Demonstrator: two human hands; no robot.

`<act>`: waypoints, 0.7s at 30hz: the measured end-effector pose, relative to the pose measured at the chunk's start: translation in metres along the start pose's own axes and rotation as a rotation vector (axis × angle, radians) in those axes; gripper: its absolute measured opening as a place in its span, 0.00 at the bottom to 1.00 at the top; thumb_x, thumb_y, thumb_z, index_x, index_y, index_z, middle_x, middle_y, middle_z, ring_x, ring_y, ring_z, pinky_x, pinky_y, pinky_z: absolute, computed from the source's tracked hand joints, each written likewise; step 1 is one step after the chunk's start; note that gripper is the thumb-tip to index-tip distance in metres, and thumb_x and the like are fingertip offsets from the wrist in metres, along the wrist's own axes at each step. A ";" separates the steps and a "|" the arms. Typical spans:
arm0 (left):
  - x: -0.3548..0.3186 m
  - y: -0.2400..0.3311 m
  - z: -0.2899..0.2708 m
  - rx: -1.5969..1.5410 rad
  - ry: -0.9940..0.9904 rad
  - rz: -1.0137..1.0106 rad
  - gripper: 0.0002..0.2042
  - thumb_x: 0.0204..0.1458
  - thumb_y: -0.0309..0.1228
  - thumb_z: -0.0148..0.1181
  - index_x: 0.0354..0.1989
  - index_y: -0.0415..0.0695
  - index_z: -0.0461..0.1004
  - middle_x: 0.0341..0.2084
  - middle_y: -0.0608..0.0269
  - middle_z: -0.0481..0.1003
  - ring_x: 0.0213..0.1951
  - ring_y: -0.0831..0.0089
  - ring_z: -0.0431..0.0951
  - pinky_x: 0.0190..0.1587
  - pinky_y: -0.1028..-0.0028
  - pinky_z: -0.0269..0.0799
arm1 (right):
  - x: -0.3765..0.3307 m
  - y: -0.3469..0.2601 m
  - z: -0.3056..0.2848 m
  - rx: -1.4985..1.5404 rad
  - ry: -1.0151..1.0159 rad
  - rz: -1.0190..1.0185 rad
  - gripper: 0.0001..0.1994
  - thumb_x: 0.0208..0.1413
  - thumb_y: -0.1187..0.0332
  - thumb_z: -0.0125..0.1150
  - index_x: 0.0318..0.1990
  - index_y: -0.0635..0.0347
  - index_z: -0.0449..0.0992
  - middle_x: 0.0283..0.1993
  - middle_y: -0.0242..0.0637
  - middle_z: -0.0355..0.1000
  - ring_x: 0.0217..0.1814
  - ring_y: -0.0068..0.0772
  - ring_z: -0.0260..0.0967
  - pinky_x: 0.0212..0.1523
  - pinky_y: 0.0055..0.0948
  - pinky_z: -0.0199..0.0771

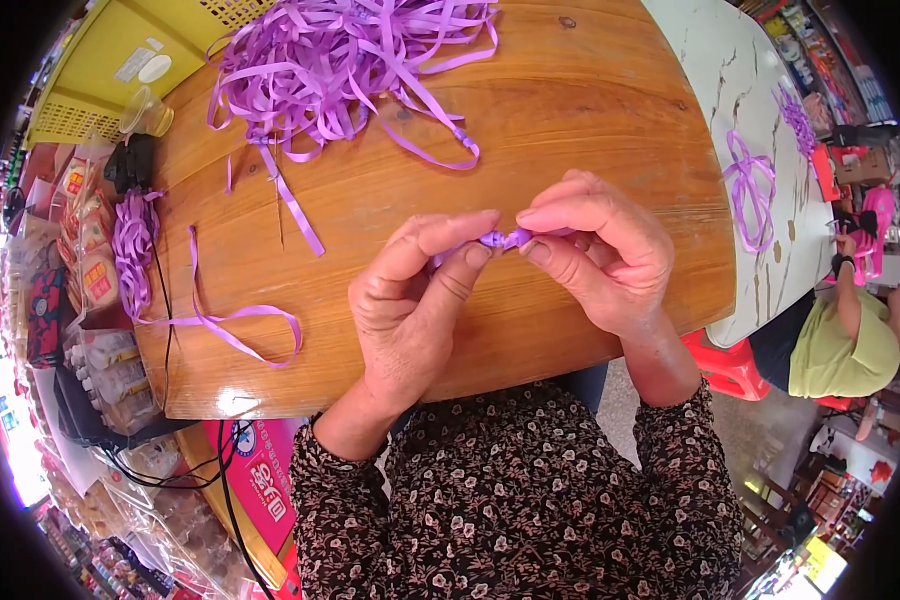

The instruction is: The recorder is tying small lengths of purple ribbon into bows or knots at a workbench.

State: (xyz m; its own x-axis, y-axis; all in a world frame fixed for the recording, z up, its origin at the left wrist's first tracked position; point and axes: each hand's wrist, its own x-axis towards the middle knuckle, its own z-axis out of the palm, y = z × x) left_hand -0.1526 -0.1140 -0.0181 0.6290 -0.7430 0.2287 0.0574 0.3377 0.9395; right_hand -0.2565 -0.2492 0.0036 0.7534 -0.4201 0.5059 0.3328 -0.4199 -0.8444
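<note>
A purple ribbon [503, 240] with a knotted, bunched middle is stretched between my two hands above the wooden table [590, 110]. My left hand [410, 290] pinches one side of the knot between thumb and fingers. On the other side, the thumb and forefinger of my right hand [600, 250] close on the same ribbon. Most of the ribbon's length is hidden behind my fingers. Beyond my hands lies a large tangled heap of purple ribbons [320, 70]. Nearby, a short ribbon strip [292, 200] lies beside a thin dark needle-like tool [278, 210].
At the left edge sit a ribbon bundle [135, 245], a loose ribbon tail [240, 322] and a black cable [168, 330]. A yellow basket [180, 40] and clear cup [147, 112] stand far left. Right, a marble-patterned table [705, 60] holds a ribbon loop [750, 190]; another person [840, 340] sits beyond.
</note>
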 end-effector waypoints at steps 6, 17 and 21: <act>-0.001 0.003 0.004 -0.140 0.061 -0.084 0.09 0.51 0.17 0.56 0.41 0.36 0.75 0.33 0.66 0.72 0.35 0.83 0.69 0.39 0.84 0.64 | 0.000 0.004 -0.001 -0.049 -0.024 -0.059 0.10 0.43 0.86 0.62 0.36 0.68 0.74 0.35 0.41 0.70 0.33 0.23 0.68 0.28 0.15 0.65; 0.001 0.001 0.003 0.135 0.037 0.028 0.06 0.48 0.19 0.60 0.36 0.38 0.77 0.25 0.70 0.66 0.28 0.83 0.61 0.30 0.84 0.57 | 0.002 0.005 0.000 -0.167 -0.016 -0.119 0.10 0.42 0.85 0.64 0.34 0.66 0.76 0.33 0.40 0.72 0.31 0.25 0.68 0.27 0.18 0.65; 0.000 0.001 0.002 0.241 0.034 0.040 0.06 0.48 0.19 0.60 0.34 0.38 0.77 0.24 0.70 0.66 0.27 0.83 0.61 0.28 0.84 0.56 | 0.003 0.004 -0.001 -0.191 -0.033 -0.130 0.10 0.41 0.84 0.65 0.33 0.66 0.76 0.31 0.40 0.72 0.30 0.27 0.68 0.26 0.20 0.65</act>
State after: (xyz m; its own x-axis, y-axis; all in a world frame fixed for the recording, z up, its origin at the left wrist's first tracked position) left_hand -0.1537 -0.1146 -0.0163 0.6533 -0.7103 0.2621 -0.1520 0.2161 0.9645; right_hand -0.2535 -0.2534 0.0021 0.7306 -0.3268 0.5995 0.3172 -0.6151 -0.7219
